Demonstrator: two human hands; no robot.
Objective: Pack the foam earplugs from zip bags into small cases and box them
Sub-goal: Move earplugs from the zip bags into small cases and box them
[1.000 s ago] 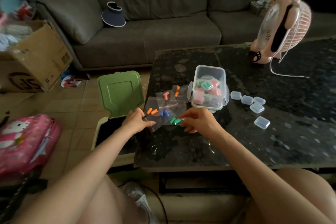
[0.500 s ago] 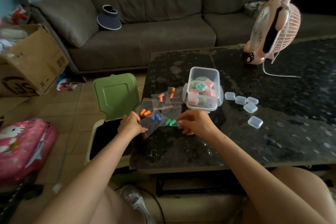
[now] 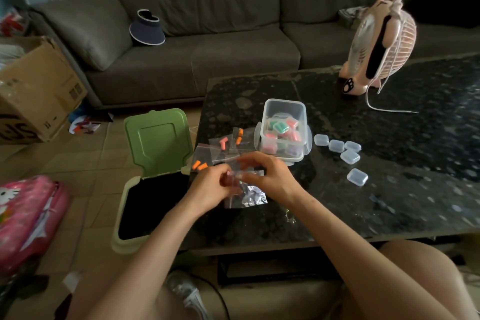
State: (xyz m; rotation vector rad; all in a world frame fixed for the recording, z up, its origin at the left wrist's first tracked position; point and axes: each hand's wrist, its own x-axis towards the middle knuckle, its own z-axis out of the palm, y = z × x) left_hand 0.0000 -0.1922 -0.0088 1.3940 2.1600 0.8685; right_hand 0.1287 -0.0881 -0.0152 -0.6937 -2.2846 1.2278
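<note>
I have the left hand [image 3: 207, 188] and right hand [image 3: 271, 176] both pinching the top of one zip bag [image 3: 248, 196], just over the table [image 3: 389, 202]; its contents are blurred. More bags [image 3: 220, 149] lie behind, beside the box [image 3: 284, 109] of filled cases [image 3: 280, 126]; empty cases [image 3: 350, 156] sit to the right.

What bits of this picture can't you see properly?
All in the head view:
- Zip bag: the left hand and right hand pinch its top. Fingers and blur hide what is inside.
- Bin: the inside is too dark to see.
- Clear box: its cloudy walls hide how many cases it holds.
- Cardboard box: cut off by the left edge.
</note>
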